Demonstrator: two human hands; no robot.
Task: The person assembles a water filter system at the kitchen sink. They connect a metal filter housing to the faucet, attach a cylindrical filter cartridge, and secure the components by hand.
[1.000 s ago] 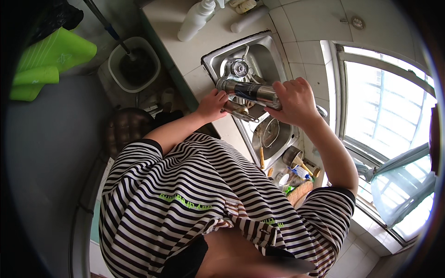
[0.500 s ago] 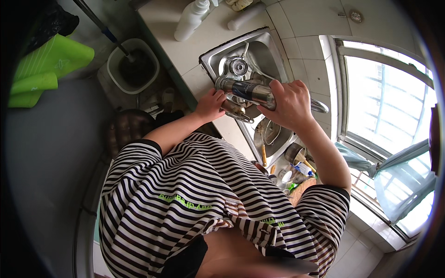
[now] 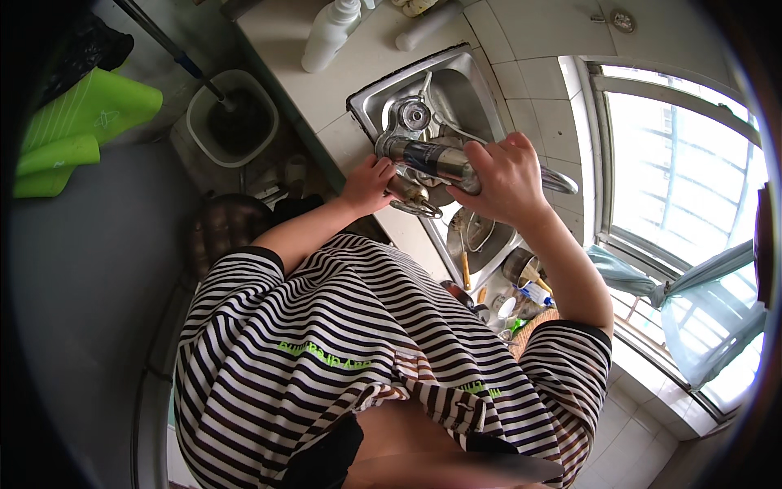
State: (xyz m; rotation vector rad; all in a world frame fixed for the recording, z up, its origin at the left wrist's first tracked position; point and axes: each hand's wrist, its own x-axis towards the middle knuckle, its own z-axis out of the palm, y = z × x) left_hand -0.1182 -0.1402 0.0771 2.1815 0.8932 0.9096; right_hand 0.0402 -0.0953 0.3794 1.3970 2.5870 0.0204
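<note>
Cylinder [image 3: 430, 158] up over the steel sink [image 3: 479, 85], and both hands were busy! The right hand [image 3: 509, 183] clasped its smooth, gleaming end; the left hand [image 3: 366, 186] curled around a duller, brownish fitting [image 3: 402, 189] beside it. Handling looked midway: both pieces were up, neither set down yet, any finished step impossible to tell.

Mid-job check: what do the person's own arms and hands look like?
The left hand and right hand are ungloved. Both forearms are bare below short sleeves with dark and white stripes, each edged by a plain black cuff.
</note>
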